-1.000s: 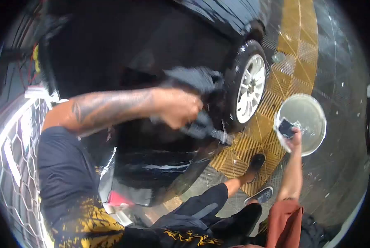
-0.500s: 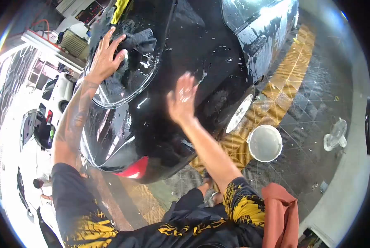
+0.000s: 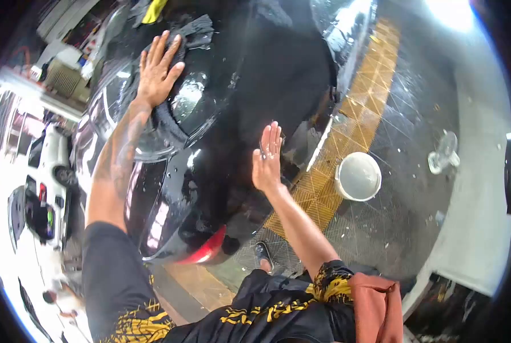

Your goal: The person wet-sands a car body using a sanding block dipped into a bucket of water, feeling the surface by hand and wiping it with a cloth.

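Observation:
My left hand (image 3: 159,71) lies with fingers spread on the wet rear glass of a black car (image 3: 210,166). Beside its fingertips is a crumpled dark grey piece, cloth-like (image 3: 198,33); a dark strip of the same look (image 3: 168,123) runs below the wrist along the glass. Whether the palm presses on that material or on bare glass I cannot tell. My right hand (image 3: 268,157) is held over the car's rear side, fingers straight, palm turned partly toward me, wet and holding nothing. A yellow item (image 3: 154,11), only partly in view, rests further up the car.
A white bucket (image 3: 358,176) stands on the grid floor right of the car. Further right lies a clear plastic object (image 3: 444,153) near a pale wall (image 3: 477,188). A reddish-brown cloth (image 3: 378,308) hangs at my right side. Other cars, including a white one (image 3: 55,151), are at left.
The view has shifted. My right hand has moved right and down in view, its palm turning more toward me. My left hand stays on the glass area, fingers still spread.

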Demonstrator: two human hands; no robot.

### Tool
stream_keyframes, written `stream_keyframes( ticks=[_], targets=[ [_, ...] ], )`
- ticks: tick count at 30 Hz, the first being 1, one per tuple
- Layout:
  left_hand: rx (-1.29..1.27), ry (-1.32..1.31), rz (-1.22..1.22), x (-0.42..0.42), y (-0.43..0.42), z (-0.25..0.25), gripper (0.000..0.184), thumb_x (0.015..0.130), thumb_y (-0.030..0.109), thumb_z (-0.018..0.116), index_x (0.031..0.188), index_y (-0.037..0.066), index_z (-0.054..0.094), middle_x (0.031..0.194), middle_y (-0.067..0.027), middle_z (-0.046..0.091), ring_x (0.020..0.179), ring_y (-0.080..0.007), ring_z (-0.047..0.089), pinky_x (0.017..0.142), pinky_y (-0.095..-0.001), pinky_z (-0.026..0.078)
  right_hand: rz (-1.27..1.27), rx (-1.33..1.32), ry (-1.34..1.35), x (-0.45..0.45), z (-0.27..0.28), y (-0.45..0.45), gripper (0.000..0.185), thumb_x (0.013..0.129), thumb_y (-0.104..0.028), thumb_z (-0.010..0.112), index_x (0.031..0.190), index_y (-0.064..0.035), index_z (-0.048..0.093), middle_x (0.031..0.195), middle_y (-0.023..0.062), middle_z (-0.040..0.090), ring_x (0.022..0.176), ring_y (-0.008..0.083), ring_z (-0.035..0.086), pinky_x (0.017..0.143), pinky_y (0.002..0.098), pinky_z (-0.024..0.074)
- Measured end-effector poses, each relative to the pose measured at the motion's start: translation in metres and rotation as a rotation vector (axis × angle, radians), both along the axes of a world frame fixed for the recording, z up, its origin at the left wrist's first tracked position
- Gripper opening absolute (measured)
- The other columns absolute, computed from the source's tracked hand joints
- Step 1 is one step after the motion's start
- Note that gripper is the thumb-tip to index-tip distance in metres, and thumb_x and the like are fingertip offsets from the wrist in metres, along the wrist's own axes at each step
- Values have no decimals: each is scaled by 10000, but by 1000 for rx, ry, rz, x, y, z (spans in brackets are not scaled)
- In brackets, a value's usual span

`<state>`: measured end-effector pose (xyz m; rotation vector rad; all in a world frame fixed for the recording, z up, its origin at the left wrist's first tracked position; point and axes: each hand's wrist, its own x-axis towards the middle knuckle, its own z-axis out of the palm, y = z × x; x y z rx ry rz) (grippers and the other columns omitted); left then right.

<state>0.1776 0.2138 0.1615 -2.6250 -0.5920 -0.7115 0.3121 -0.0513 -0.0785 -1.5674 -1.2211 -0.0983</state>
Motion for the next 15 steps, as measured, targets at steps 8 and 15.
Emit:
stream_keyframes(
  ticks=[8,15],
  targets=[
    [3,-55,-84,-2,4,-2,592,1018,506,436,1571,313,346,1668,-71,214,1539,-338,159,1207,-603,68,-275,-30,-35,62,-12,60,564,1033,-113,281,1547,93,173,1622,317,141,1516,474,89,1245,495,120],
    [-8,-59,-92,-1,2,-2,601,1013,506,446,1568,298,354,1665,-97,210,1538,-343,155,1198,-625,67,-236,-118,375,70,-12,61,573,1085,-212,285,1589,7,122,1671,227,32,1547,383,45,1249,472,68]
  ],
)
